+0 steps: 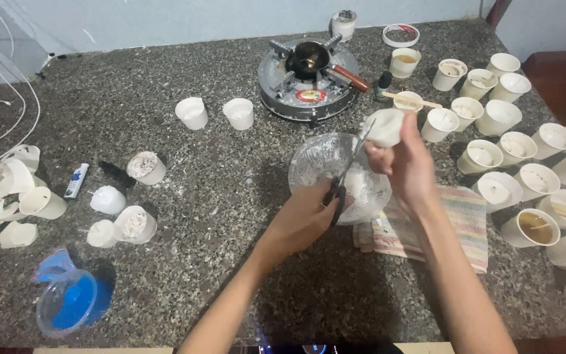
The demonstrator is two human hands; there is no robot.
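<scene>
Both forearms reach up from the bottom edge over the speckled stone counter (198,275). The left hand (309,213) is closed around the dark handles of a pair of scissors (348,172), whose blades angle up and right toward the white candle cup (385,126). That cup sits clamped in the fingers of the right hand (406,165), held above the clear glass bowl (316,160). A striped cloth (466,223) lies under the right wrist, and rows of white cups (512,141) stand to the right.

gas stove (309,82) – small pan (309,58) on it | blue plastic cup (70,301) | striped cloth (456,223)
</scene>
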